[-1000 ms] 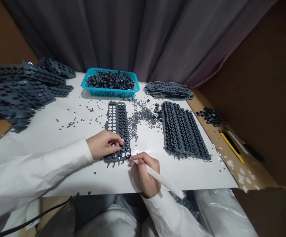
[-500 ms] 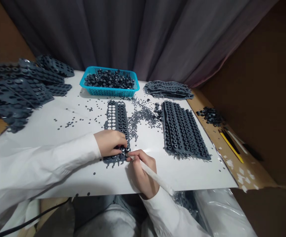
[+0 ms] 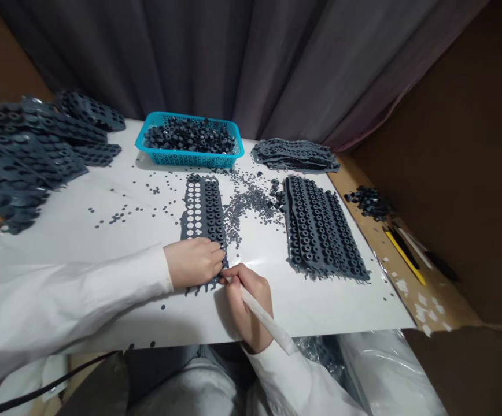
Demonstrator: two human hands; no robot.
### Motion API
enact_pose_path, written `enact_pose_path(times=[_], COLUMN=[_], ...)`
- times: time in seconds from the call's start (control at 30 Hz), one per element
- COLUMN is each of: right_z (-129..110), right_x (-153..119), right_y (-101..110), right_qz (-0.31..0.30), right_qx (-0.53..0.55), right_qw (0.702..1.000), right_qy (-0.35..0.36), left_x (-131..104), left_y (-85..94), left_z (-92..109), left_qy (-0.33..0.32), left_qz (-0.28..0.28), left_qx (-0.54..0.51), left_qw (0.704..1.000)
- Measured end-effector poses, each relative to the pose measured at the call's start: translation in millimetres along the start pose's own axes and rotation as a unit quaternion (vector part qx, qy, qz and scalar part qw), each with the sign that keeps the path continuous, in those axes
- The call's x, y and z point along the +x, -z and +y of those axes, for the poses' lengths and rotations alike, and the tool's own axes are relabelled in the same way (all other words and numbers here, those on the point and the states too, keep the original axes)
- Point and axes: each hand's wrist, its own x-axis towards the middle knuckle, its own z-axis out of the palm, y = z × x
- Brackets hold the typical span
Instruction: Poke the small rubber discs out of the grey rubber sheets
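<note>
so the sheet (image 3: 205, 216) is flat on the desk (image 3: 257, 248), just nearer than the blue basket (image 3: 190, 158), with a column of holes down its left side. hands-wise, the left hand (image 3: 196, 262) curls over its near end, can't tell if it's pinching anything. the right hand (image 3: 251, 303) grips a white tool (image 3: 269, 323) pen-style, tip by the sheet's near right corner. tiny dots (image 3: 253, 199) everywhere beside it lol

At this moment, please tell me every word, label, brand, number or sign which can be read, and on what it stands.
None can be read. The white stick-shaped tool, the blue perforated plastic basket and the slim yellow tool show no legible marking at this size.
</note>
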Motion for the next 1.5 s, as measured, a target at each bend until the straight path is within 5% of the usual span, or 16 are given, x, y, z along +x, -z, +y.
enact_pose_path(times=[0.37,0.57,0.73,0.8,0.93,1.0,1.1,1.27,1.5], right_z=[4,4,2,2,4,5,8,8,7], right_x=[-1,0,0,0,-2,-4,-6,-8,-7], right_y=[-2,-3,-2,-3,-3,-3,-1,1,1], right_qz=[0.000,0.007,0.000,0.004,0.014,0.018,0.040,0.072,0.065], right_qx=[0.001,0.000,-0.023,-0.026,-0.002,0.036,0.105,0.142,0.135], right_qw=[1.000,1.000,1.000,1.000,1.000,0.999,0.994,0.987,0.988], right_qy=[-0.005,0.008,0.007,0.004,0.013,0.014,-0.001,-0.010,-0.021], left_x=[9,18,1,-12,-40,-47,-46,-31,-25], left_y=[15.3,16.2,8.3,7.3,7.5,6.4,3.1,0.2,4.6], left_z=[1,17,6,-13,-49,-53,-43,-22,-14], left_qy=[0.211,0.218,0.240,0.310,0.489,0.515,0.485,0.438,0.421], left_qz=[-0.124,-0.169,-0.059,0.026,0.138,0.144,0.147,0.155,0.164], left_qx=[-0.129,-0.098,-0.222,-0.356,-0.570,-0.655,-0.756,-0.834,-0.858], left_qw=[0.961,0.956,0.943,0.881,0.646,0.534,0.415,0.299,0.246])
